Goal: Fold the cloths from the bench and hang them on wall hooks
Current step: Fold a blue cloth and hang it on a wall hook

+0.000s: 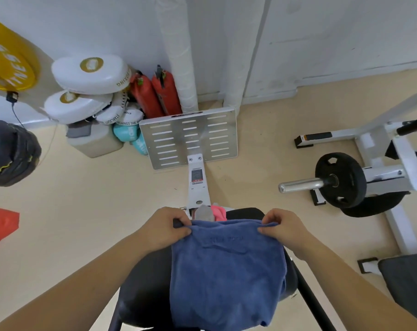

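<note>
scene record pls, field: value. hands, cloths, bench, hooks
blue cloth: draped over black bench
left hand: pinches its far left corner
right hand: pinches its far right corner
other cloths: grey cloth and pink cloth, bunched beyond the blue one
wall hooks: none in view

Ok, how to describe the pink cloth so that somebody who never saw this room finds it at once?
Find the black bench in the middle, where the left hand and right hand pinch the far edge of a blue towel. Just beyond it two small cloths peek out. The pink cloth is the right one, bright beside the dull grey cloth.
</note>
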`<state>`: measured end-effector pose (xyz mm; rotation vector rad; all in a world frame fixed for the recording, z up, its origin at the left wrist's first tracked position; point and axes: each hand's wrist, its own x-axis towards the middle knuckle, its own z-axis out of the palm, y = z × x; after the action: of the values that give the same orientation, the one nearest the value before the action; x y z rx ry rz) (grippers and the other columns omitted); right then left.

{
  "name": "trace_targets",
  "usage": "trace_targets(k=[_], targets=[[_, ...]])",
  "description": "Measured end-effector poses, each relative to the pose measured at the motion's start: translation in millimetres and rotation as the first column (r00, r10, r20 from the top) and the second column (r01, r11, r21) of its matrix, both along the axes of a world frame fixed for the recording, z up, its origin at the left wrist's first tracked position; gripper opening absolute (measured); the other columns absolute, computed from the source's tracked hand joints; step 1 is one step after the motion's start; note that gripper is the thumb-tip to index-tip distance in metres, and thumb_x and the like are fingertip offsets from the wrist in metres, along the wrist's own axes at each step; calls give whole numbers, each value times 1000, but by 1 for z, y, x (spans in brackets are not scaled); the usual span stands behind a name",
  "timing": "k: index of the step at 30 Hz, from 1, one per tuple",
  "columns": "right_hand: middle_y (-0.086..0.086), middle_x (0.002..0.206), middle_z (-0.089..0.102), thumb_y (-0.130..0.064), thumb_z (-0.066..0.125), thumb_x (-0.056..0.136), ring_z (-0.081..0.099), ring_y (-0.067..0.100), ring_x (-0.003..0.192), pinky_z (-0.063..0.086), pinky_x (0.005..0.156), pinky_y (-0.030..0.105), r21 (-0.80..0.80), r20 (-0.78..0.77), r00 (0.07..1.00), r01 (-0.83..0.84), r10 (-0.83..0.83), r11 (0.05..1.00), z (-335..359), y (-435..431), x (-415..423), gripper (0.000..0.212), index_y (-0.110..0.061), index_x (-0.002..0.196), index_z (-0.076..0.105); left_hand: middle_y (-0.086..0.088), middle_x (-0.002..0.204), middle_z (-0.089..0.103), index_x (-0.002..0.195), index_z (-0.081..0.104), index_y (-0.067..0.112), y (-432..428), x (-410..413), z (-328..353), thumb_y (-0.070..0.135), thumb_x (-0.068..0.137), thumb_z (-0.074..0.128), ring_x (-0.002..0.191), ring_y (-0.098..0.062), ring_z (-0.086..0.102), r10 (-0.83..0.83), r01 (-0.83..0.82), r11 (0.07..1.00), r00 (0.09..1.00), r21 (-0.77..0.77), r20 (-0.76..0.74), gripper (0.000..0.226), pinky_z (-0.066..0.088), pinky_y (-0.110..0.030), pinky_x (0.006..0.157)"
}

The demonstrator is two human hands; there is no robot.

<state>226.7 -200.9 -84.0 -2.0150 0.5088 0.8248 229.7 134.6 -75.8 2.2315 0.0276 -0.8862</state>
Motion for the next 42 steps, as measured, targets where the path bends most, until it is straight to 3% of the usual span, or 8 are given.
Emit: trace_targets(k=[7, 13, 20, 24, 27, 29, 35, 42], targets=[[13, 82, 74, 1, 83, 77, 70, 23, 78, 55, 75, 32, 255, 28, 994, 94, -105, 962, 110, -44, -60, 18, 5, 89, 69, 19, 83, 71, 76, 74, 28, 10, -32, 70, 18, 84, 79, 81, -3, 66, -131, 132, 991, 982, 6, 135, 14, 48, -11, 71], [11, 88, 80, -1, 79, 83, 75, 14, 81, 60, 75, 21, 267, 190, 973, 74, -128, 961, 193, -68, -141, 10, -5, 91, 82, 14, 82, 70, 75, 70, 32, -5, -72, 164, 22, 82, 82, 80, -6, 65, -306, 298, 952, 909, 72, 284, 17, 56, -28, 75], [20, 82, 74, 14, 77, 79, 69, 21, 76, 58, 74, 31, 230, 416, 887, 110, -200, 967, 270, -92, -198, 15, -1, 83, 74, 11, 92, 72, 79, 72, 31, -18, -112, 272, 9, 85, 76, 87, -15, 70, -410, 424, 903, 808, 66, 424, 23, 61, -35, 79], [9, 83, 76, 5, 80, 80, 70, 16, 74, 55, 66, 22, 94, 554, 818, 120, -152, 988, 301, -94, -203, 29, -14, 101, 73, 16, 94, 73, 89, 74, 35, -28, -106, 306, 7, 92, 69, 93, -6, 69, -366, 381, 920, 750, 94, 551, 28, 57, -25, 80], [1, 98, 76, -11, 73, 88, 70, 20, 92, 52, 79, 27, -290, 610, 785, 91, 111, 953, 301, -87, -184, 29, -22, 115, 74, 21, 90, 71, 93, 73, 35, -38, -80, 310, 12, 94, 68, 90, 9, 63, -314, 319, 941, 696, 114, 646, 23, 47, -11, 75], [5, 97, 74, -15, 65, 91, 67, 26, 93, 54, 82, 37, -439, 570, 785, 43, 241, 898, 298, -75, -167, 15, -15, 102, 75, 25, 90, 68, 99, 71, 33, -44, -58, 309, 15, 95, 68, 89, 18, 59, -333, 312, 937, 654, 159, 679, 18, 44, -5, 73], [-3, 77, 67, -28, 70, 91, 60, 18, 76, 50, 71, 35, -452, 646, 731, 132, 222, 882, 296, -53, -134, 13, -19, 82, 70, 12, 99, 73, 115, 69, 34, -16, -10, 304, 33, 96, 66, 89, -11, 68, -415, 258, 910, 599, 326, 685, 19, 56, -33, 85], [-17, 76, 61, -29, 63, 98, 55, 6, 76, 46, 71, 26, -545, 535, 694, -154, 483, 824, 230, -31, -148, 15, -25, 100, 77, 17, 77, 61, 88, 63, 30, 27, -51, 244, 41, 91, 72, 69, 2, 53, -518, 328, 847, 688, 419, 509, 15, 38, -14, 60]])
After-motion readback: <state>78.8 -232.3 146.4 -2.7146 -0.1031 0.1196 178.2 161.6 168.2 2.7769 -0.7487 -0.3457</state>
